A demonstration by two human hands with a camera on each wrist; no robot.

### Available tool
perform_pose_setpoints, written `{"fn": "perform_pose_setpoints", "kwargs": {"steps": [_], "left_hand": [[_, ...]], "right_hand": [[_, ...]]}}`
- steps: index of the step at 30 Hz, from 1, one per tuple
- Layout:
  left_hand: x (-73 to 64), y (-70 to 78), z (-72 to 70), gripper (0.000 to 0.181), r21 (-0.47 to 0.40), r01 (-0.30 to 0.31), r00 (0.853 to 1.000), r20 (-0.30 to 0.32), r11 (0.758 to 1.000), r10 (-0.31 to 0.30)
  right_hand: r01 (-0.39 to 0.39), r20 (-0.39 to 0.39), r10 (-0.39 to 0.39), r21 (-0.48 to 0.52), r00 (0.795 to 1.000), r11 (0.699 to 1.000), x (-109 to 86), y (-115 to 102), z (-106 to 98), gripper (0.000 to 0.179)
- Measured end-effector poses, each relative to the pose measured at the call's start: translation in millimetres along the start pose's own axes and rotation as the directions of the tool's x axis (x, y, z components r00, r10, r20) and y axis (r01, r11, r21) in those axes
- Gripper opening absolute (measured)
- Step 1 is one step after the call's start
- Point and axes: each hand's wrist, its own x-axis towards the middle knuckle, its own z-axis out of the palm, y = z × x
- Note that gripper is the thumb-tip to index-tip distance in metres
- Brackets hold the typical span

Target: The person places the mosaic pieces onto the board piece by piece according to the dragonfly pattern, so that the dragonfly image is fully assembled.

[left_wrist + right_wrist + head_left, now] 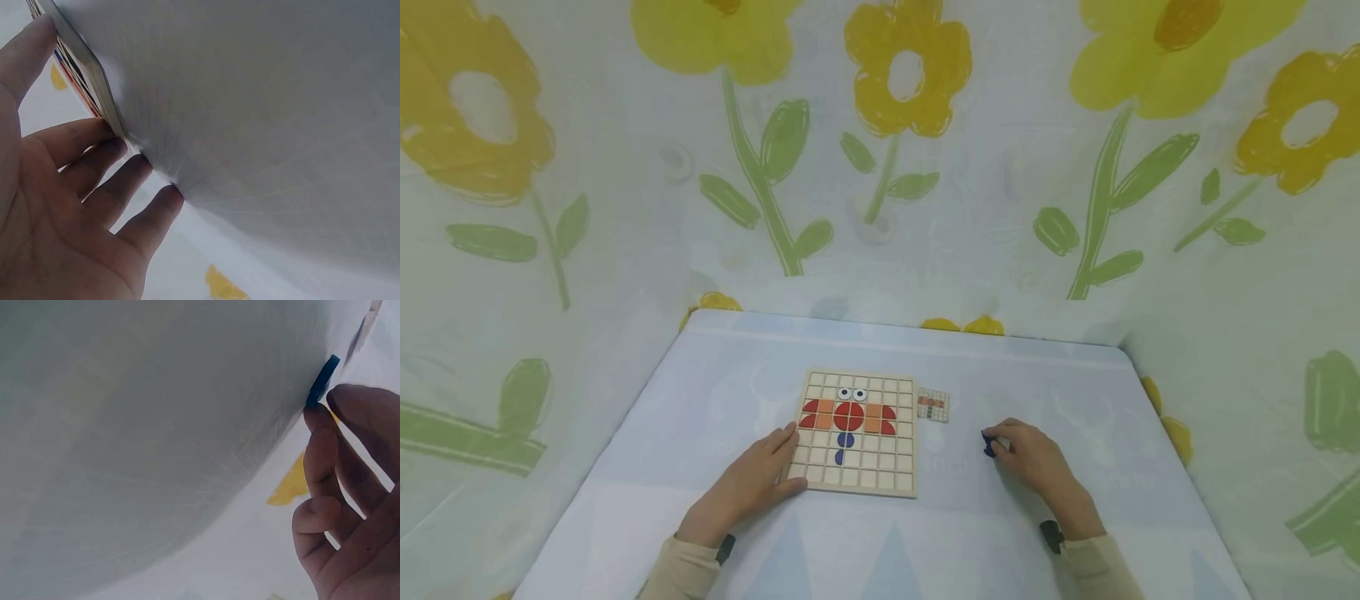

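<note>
A wooden grid board (887, 479) lies on the table, bearing a figure made of tiles: two eye tiles (852, 394), a red circle (849, 416), orange squares, red wing-like pieces and blue pieces (846, 440). My left hand (760, 475) rests at the board's near left corner, fingers along the left side and thumb at the front edge. In the left wrist view its fingertips touch the board's edge (103, 87). My right hand (1033, 458), right of the board, pinches a small dark blue piece (323, 381) between thumb and fingers, close to the table surface.
A small pattern card (933, 405) showing a similar figure on a grid lies just right of the board. The pale table (985, 542) ends at a flowered cloth (985, 192) at the back and on both sides.
</note>
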Motion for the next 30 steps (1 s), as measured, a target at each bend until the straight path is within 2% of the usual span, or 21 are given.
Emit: {"fn": "perform_pose_setpoints", "kwargs": {"steps": [5, 8, 17, 25, 30], "left_hand": [[-0.2, 0.3, -0.4, 0.084, -0.009, 0.003, 1.000, 0.000, 1.000, -0.003], [0.0, 0.7, -0.1, 0.084, -0.013, 0.011, 1.000, 0.009, 1.000, -0.011], [0.5, 0.2, 2.4, 0.085, 0.002, 0.015, 1.000, 0.009, 1.000, -0.015], [-0.5, 0.7, -0.1, 0.084, 0.001, 0.015, 1.000, 0.007, 1.000, -0.015], [-0.3, 0.8, -0.5, 0.084, 0.000, 0.019, 1.000, 0.006, 1.000, -0.019]], "right_hand": [[0.054, -0.011, -0.055, -0.038, 0.998, 0.998, 6.8, -2.9, 1.8, 0.019], [0.060, -0.004, -0.061, -0.055, 0.998, 0.997, 10.8, -5.6, 2.3, 0.018], [0.004, 0.041, -0.001, -0.067, 0.999, 0.998, 21.4, -13.1, -0.2, 0.030], [0.029, 0.060, -0.025, -0.079, 0.998, 0.996, 27.9, -19.8, 1.1, 0.021], [0.022, 0.060, -0.017, -0.079, 0.998, 0.997, 29.1, -23.2, 2.3, 0.025]]}}
